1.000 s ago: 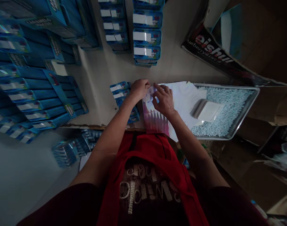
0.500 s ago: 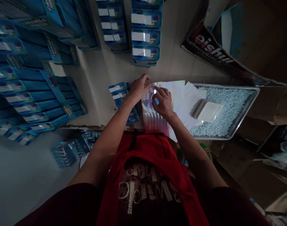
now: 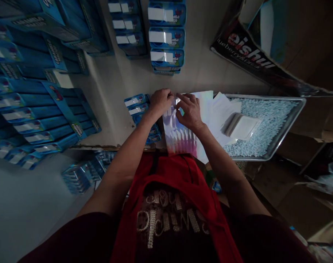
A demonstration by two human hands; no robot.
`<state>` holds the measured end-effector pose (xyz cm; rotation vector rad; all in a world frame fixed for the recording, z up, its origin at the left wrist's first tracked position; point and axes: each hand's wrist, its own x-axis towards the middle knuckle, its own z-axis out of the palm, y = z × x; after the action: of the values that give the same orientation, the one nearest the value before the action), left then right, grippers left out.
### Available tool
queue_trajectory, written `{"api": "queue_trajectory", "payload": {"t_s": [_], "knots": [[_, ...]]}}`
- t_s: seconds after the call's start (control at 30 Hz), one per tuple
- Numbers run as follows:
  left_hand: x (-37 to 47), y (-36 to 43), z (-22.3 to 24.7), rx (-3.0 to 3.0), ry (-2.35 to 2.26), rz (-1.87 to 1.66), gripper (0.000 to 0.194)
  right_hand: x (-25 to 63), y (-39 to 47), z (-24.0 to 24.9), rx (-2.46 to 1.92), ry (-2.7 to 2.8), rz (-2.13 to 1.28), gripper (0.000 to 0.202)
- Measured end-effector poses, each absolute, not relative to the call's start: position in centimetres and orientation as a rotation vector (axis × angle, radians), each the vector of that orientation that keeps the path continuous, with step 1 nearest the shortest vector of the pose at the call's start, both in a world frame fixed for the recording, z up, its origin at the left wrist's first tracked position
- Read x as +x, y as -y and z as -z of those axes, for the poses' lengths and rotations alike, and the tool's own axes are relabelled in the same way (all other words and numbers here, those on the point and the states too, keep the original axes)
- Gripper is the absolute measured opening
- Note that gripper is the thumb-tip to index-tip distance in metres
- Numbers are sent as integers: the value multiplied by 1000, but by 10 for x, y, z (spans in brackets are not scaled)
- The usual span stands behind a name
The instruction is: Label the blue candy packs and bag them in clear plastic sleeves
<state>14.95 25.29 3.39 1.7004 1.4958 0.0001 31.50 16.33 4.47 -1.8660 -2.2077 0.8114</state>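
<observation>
Shiny sheet [image 3: 177, 131], one, on bench [image 3: 111, 109] beside metal tray [image 3: 289, 135], left hand [image 3: 160, 101] and right hand [image 3: 191, 112] bent-fingered at its upper end, any pinch indiscernible; neighbouring blue packs [image 3: 137, 117] apparently already white-labelled, sheet seemingly part-used, remainder uncountable.

Illumination at my worktable [image 3: 111, 106] is dim and cool. Glare: bright patches on the iridescent sheet [image 3: 169, 126] beneath my right hand [image 3: 190, 111]; a thin glint along the tray rim [image 3: 288, 130]. Shadow: the carton [image 3: 303, 51] interior and my sleeves [image 3: 68, 237] render near-black. Wide-angle distortion stretches the edges; blue boxes [image 3: 32, 98] at left appear soft.
</observation>
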Motion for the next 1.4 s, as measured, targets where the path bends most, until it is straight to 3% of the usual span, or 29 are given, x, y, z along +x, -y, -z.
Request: {"api": "queue_trajectory", "payload": {"t_s": [0.43, 0.67, 0.83, 1.03, 1.23, 1.4], "knots": [[148, -258, -32, 1634, -1501, -58, 18, 307, -148, -54, -1852, 2158, -812, 18], [156, -271, -25, 1614, -1479, -166, 19, 299, -124, -103, -2010, 1553, -957, 9], [131, -249, -75, 1443, -1379, -483, 29, 295, -107, -166, -1799, 689, -1461, 18], [104, -189, -116, 610, -1096, -418, 72, 294, -112, -187, -1609, 354, -1679, 26], [96, -158, -113, 419, -1137, -549, 49, 291, -107, -176, -1668, 323, -1733, 34], [65, -120, -123, 369, -1316, -679, 46, 266, -95, -157, -1811, 400, -1737, 43]]}}
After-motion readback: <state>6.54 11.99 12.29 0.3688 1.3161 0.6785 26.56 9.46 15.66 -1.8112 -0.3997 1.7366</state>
